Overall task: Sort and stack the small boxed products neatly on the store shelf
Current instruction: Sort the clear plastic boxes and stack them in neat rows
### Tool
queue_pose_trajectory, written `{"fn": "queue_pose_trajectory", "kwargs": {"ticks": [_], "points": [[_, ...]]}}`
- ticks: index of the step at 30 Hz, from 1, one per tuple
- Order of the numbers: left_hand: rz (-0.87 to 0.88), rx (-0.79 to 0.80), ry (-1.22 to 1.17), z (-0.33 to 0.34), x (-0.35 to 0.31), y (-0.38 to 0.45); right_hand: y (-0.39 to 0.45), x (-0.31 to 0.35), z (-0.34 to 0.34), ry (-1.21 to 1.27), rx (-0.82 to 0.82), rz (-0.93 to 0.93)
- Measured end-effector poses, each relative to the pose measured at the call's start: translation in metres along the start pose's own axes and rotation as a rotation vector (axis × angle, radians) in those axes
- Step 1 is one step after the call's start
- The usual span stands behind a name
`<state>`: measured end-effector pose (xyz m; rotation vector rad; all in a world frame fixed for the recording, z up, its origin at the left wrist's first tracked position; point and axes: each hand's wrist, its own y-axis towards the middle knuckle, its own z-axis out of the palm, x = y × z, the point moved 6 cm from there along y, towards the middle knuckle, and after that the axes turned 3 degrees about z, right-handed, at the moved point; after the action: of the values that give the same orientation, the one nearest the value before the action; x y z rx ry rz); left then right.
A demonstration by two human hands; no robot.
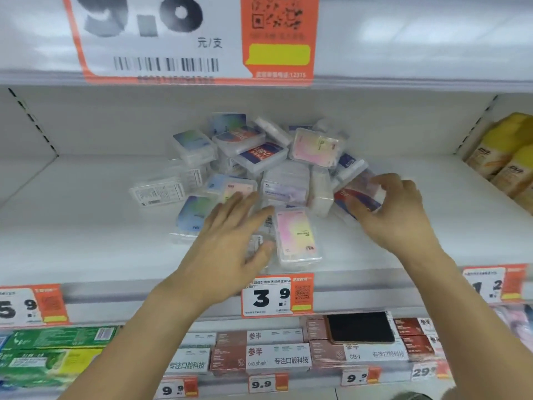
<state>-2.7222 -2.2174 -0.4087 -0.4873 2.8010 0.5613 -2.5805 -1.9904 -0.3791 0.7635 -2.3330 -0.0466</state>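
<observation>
A loose heap of several small clear plastic boxes (271,157) with blue, pink and red labels lies in the middle of the white shelf (86,226). My left hand (227,243) reaches in over the front of the heap with fingers spread, next to a pink-labelled box (297,235) lying flat near the shelf edge. My right hand (395,215) is at the heap's right side, thumb and fingers curled round a red and blue labelled box (357,194). Both hands are blurred by motion.
Yellow packages (507,157) stand at the shelf's right end. A 3.9 price tag (277,295) hangs on the shelf's front rail. The lower shelf holds toothpaste cartons (259,356), green boxes (52,350) and a black object (360,327). An upper shelf rail with a large 9.8 tag (190,39) overhangs.
</observation>
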Motion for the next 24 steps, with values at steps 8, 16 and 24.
{"fn": "queue_pose_trajectory", "kwargs": {"ticks": [8,16,24], "points": [[-0.15,-0.179,-0.254,-0.026,0.003,0.016,0.008,-0.024,0.0,-0.011,0.193,0.11],[-0.266,-0.199,-0.045,-0.031,0.034,0.093,-0.03,-0.002,-0.018,0.555,0.282,-0.103],[-0.237,-0.27,0.13,-0.028,0.037,0.106,-0.034,0.011,-0.02,0.84,0.323,-0.1]]}}
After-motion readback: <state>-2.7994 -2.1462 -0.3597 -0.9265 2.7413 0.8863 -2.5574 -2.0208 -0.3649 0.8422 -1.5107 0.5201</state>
